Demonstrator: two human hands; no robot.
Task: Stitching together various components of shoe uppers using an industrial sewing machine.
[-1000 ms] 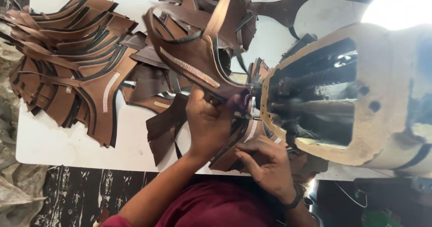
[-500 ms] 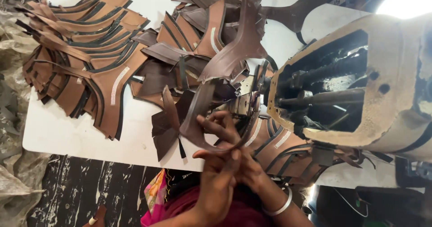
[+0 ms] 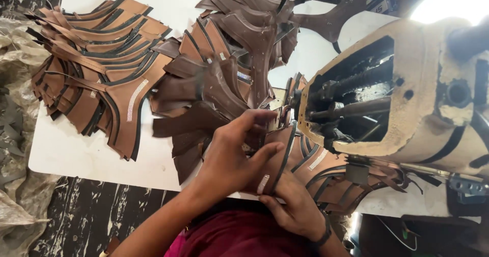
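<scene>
Holding a brown leather piece at the near edge of the white table, the person works just beside the open head of the sewing machine. The left hand lies on top of the piece, its fingers stretched toward the machine and its thumb pressing the dark trimmed edge; the fingers are closed on the leather, not spread free. The right hand comes from below, and its fingers pinch the lower end of the same piece, near a small pale strip.

To do this step well, I judge that the piece must stay flat and tight between both hands, and the fingertips must keep away from the moving parts inside the machine. It is better to guide by the edge and not push from the middle, so the trim stays straight.

A fan of finished tan pieces lies at the left, well apart, and a darker heap sits behind the hands.

The needle area is hidden by the left fingers and the machine body. How many layers the hands hold I cannot tell, and the bright light at the top right washes out that corner.
</scene>
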